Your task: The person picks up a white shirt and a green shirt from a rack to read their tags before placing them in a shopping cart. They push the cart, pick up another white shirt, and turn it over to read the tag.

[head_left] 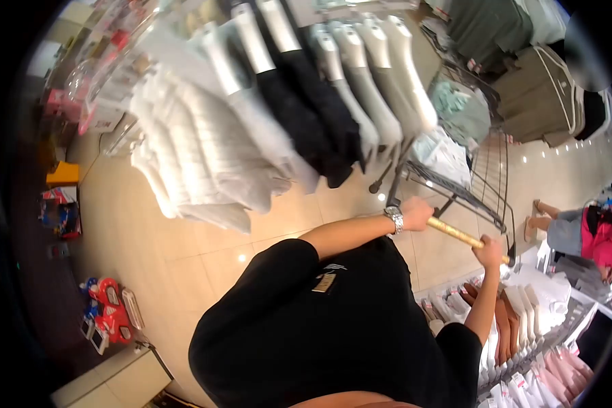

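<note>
My left hand (417, 213), with a silver watch on the wrist, is wrapped round one end of the yellow cart handle (455, 233). Near the handle's other end, my right hand (487, 251) is closed round it too. The handle belongs to a dark wire shopping cart (449, 188) that extends up and to the right. White packaged items (442, 158) and a pale green cloth item (455, 102) lie in the cart.
White garments (204, 149) and black garments (306, 112) hang close on the left. More clothes (517, 319) hang at lower right, olive garments (534, 95) at upper right. A person in pink (600, 238) stands at right. Red toys (112, 309) are at lower left.
</note>
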A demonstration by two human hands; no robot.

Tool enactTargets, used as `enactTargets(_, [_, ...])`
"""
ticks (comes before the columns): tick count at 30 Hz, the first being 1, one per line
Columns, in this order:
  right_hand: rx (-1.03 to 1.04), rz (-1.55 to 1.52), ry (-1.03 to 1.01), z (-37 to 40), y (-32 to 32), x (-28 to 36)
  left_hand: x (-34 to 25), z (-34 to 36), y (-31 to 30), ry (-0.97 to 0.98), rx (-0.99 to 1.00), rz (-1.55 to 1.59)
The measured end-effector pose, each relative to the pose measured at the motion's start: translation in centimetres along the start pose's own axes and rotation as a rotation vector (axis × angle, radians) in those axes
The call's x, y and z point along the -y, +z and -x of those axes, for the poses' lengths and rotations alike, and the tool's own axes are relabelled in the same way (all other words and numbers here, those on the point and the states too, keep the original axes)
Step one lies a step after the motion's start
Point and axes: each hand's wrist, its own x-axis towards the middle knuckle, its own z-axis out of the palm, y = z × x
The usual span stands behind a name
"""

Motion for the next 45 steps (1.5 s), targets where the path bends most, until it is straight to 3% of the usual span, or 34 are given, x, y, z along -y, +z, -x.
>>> enactTargets(8, [0.023, -0.001, 0.142, 8.2, -0.6, 8.8, 0.5, 8.8, -2.2, 0.105, 0.002, -0.019])
enactTargets(16, [0.013, -0.057, 0.25, 15.0, 1.3, 16.8, 2.2, 16.2, -2.7, 0.078, 0.141, -0.204])
enactTargets(21, [0.019, -0.033, 0.324, 20.7, 2.2, 24.4, 3.5, 23.2, -3.4, 0.093, 0.105, -0.222])
enactTargets(33, [-0.137, -0.064, 0.457, 35.0, 7.8, 38.5, 5.3, 39.1, -3.1, 0.312, 0.125, -0.294])
enactTargets(45, [-0.134, -0.129, 0.549, 46.4, 12.7, 55.3, 9.6, 55.1, -3.5, 0.423, 0.208, -0.387])
